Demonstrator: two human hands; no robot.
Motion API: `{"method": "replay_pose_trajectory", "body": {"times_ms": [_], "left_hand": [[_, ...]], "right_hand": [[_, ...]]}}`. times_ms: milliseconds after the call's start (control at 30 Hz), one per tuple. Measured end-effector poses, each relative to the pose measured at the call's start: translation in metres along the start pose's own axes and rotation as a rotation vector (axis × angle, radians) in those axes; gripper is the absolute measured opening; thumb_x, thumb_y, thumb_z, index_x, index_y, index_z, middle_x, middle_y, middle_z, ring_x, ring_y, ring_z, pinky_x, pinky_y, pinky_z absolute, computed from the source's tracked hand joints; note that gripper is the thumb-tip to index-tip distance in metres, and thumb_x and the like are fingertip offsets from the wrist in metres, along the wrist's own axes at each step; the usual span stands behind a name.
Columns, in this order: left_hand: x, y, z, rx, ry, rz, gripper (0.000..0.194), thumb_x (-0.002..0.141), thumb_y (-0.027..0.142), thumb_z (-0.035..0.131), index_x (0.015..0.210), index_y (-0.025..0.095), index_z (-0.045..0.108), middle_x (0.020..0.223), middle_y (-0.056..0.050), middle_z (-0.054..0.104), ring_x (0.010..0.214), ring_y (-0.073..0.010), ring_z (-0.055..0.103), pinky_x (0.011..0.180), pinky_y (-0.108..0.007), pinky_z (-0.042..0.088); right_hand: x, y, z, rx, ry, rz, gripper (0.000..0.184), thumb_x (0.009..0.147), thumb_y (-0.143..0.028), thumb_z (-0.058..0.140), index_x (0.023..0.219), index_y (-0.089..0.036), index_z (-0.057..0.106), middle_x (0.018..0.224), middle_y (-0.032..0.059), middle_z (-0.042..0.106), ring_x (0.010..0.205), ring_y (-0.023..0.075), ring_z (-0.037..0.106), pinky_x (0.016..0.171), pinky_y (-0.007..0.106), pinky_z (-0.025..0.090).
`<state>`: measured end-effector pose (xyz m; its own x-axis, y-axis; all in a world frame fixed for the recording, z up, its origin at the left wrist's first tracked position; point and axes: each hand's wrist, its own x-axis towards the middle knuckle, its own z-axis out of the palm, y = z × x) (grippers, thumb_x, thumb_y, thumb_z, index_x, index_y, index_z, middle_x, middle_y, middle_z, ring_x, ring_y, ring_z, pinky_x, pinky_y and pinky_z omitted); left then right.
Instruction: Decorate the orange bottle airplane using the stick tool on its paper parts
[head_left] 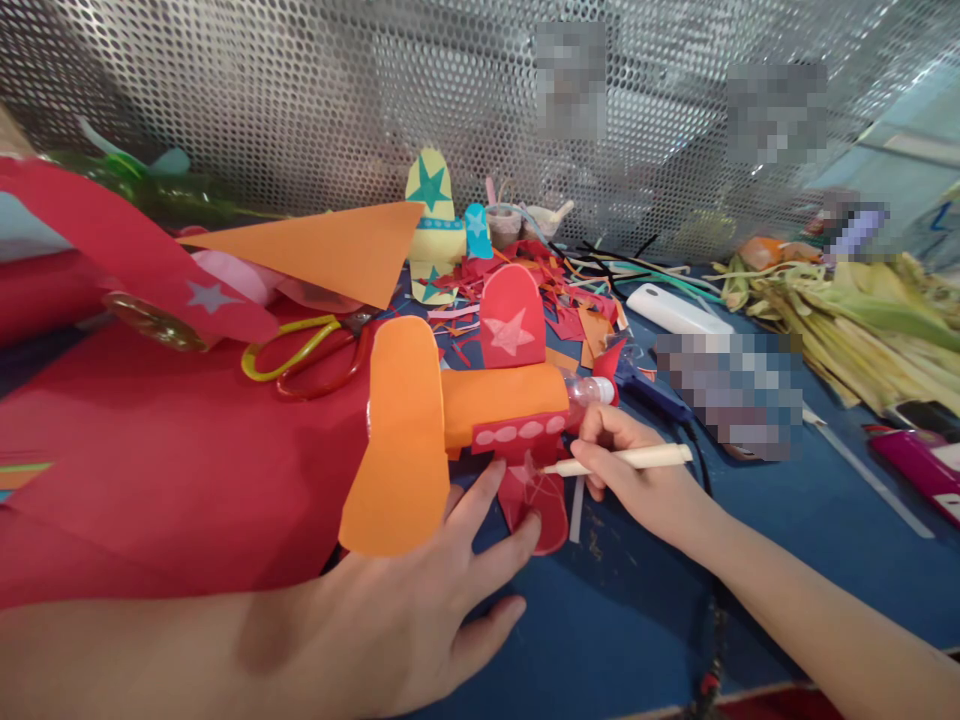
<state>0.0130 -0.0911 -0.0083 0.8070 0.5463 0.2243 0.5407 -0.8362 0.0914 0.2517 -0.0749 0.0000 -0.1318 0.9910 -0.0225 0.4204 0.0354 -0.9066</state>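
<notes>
A toy airplane (510, 395), made of a small bottle wrapped in orange and red paper, lies mid-table. Its upper red wing (513, 318) bears a pink star. My left hand (442, 590) has its fingers spread, some of them pressing on the lower red wing (553, 525). Between finger and thumb, my right hand (637, 470) grips a cream marker pen (652, 457), its tip at the pale star outline on that lower wing. An orange paper tail piece (401, 430) stands at the plane's left end, partly above my left hand.
Large red sheets (225, 470) and scissors (307, 355) lie to the left. Behind are an orange paper triangle (322, 245), a yellow paper plane (437, 235) and red scraps (555, 285). A blue glue gun (652, 390), its cable and corn husks (855, 310) are on the right.
</notes>
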Motion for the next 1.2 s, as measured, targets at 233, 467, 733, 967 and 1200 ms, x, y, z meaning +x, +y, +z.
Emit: {"method": "replay_pose_trajectory", "body": {"times_ms": [233,467,733,967,1200], "left_hand": [[0.0,0.0,0.0,0.018,0.0,-0.005,0.044,0.089,0.039,0.047,0.132,0.032,0.05,0.136,-0.015,0.048,0.09,-0.0294,0.066,0.065,-0.047,0.059],[-0.001,0.0,0.001,0.018,-0.003,0.002,0.044,0.09,0.039,0.045,0.133,0.032,0.049,0.135,-0.016,0.048,0.089,-0.0289,0.066,0.063,-0.046,0.06],[0.003,0.001,-0.002,0.022,-0.01,-0.009,0.043,0.088,0.037,0.047,0.13,0.032,0.052,0.134,-0.018,0.05,0.083,-0.0293,0.068,0.059,-0.048,0.059],[0.001,0.0,0.001,0.029,0.006,0.006,0.042,0.089,0.038,0.045,0.13,0.031,0.053,0.135,-0.019,0.049,0.084,-0.0298,0.067,0.058,-0.048,0.059],[-0.006,-0.002,0.007,0.022,-0.004,0.0,0.046,0.093,0.039,0.042,0.139,0.034,0.043,0.141,-0.015,0.043,0.094,-0.0287,0.065,0.068,-0.046,0.06]], "right_hand": [[0.001,0.0,0.0,-0.024,-0.014,-0.016,0.02,0.085,-0.028,0.049,0.068,-0.023,0.039,0.05,-0.0074,0.047,0.045,0.009,0.043,0.047,0.022,0.035],[0.001,0.0,0.0,-0.029,-0.021,-0.016,0.02,0.085,-0.028,0.049,0.068,-0.023,0.039,0.051,-0.0074,0.047,0.045,0.0091,0.043,0.046,0.022,0.034],[0.001,-0.001,0.0,-0.033,-0.021,-0.019,0.02,0.085,-0.028,0.048,0.067,-0.023,0.039,0.051,-0.0072,0.047,0.045,0.0094,0.042,0.046,0.022,0.034],[0.001,0.001,0.0,-0.025,-0.022,-0.011,0.019,0.084,-0.027,0.048,0.068,-0.023,0.039,0.05,-0.0071,0.048,0.044,0.0097,0.044,0.046,0.023,0.034],[0.0,0.0,0.0,-0.027,-0.018,-0.006,0.02,0.084,-0.027,0.048,0.067,-0.024,0.039,0.049,-0.0069,0.047,0.044,0.0098,0.043,0.046,0.023,0.034]]}}
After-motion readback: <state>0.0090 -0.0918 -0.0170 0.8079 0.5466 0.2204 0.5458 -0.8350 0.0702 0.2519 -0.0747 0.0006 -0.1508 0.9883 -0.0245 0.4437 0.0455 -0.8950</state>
